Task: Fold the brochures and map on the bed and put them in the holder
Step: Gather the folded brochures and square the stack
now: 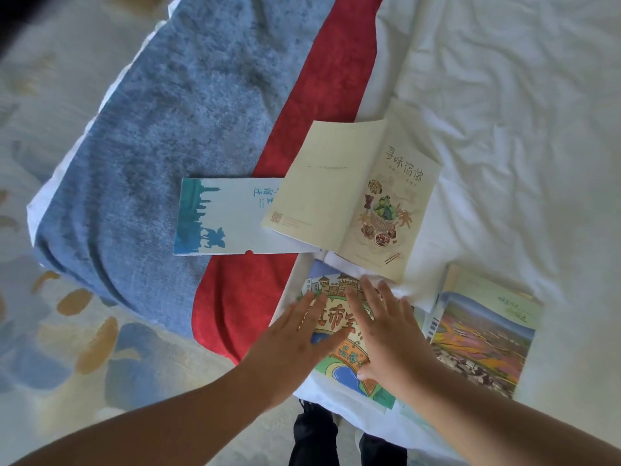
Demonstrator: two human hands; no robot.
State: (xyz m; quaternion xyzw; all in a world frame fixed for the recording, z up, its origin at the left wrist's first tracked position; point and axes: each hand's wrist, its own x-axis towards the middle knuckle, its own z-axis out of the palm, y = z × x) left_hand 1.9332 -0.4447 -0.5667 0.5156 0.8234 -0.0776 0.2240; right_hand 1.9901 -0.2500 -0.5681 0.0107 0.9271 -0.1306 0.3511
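In the head view, both hands are seen laid flat on an illustrated map [339, 373] that lies on the white sheet [504, 95] at the near edge of the bed. The left hand [295, 334] is spread with straight fingers across the map's left part, and the right hand [386, 331] is spread the same way over its right part. Nothing is gripped by either hand, and the paper is only pressed under the palms and fingers. A drawn castle wall, large orange lettering and a blue pond can be made out on the map between and around the hands. Just beyond the fingertips, a cream brochure [353, 196] with food pictures is lying open, cover side up, partly on the sheet and partly on a red band [319, 95] of the bed runner. Its left edge is overlapping a pale blue holder [221, 220] printed with a teal skyline, which is laid flat across the red band and the blue runner [161, 129]. To the right of the right hand, a landscape brochure [484, 348] with colourful fields is resting on the sheet, with further pages visible beneath it. A patterned carpet [67, 331] is seen at the left, and dark trousers [316, 432] are visible at the bottom edge.
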